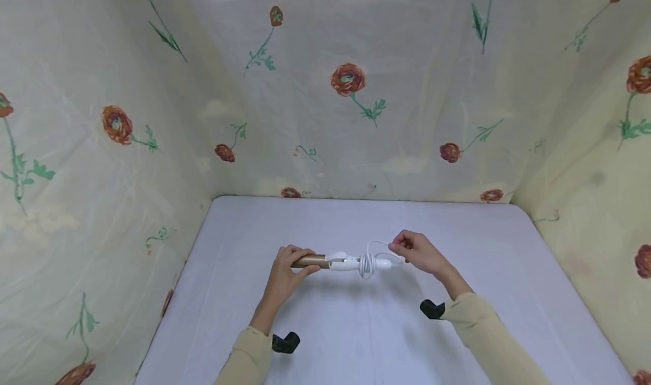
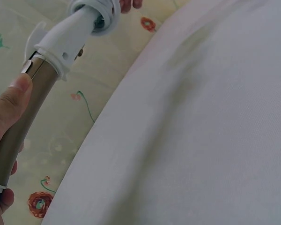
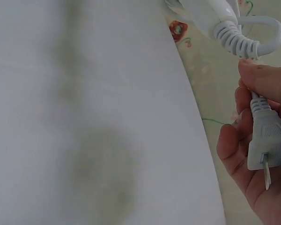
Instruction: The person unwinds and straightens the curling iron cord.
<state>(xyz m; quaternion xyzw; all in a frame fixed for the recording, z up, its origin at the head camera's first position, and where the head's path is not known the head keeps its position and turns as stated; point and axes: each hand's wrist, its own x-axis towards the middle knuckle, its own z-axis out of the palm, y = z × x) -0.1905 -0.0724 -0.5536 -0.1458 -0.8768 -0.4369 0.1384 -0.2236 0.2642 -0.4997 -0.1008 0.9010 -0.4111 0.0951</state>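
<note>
Above the tabletop (image 1: pixel 351 331), the left hand (image 1: pixel 286 271) is gripping the curling iron (image 1: pixel 344 262) by its gold barrel (image 1: pixel 315 261), partly hiding it, while the right hand (image 1: pixel 419 252) is pinching the white cord (image 1: pixel 365 267) beside the plug (image 3: pixel 267 138), cropped in the right wrist view, with room spreading towards both side edges.

Curling iron's (image 1: pixel 343 263) got a brownish-gold barrel (image 2: pixel 32 105) and a glossy white body (image 2: pixel 68 35). Cord (image 1: pixel 366 267) is white too, same with the plug (image 3: pixel 269 136), just silvery prongs (image 3: pixel 267 174) on it. Tabletop's (image 1: pixel 346 328) a pale lavender-white. Fabric walls (image 1: pixel 305 108) are creamy, dotted with rusty orange-red flowers (image 1: pixel 348 79) on green leafy stems (image 1: pixel 368 112). Sleeves (image 1: pixel 483 331) are light beige, the wrist pieces (image 1: pixel 432 310) black.
</note>
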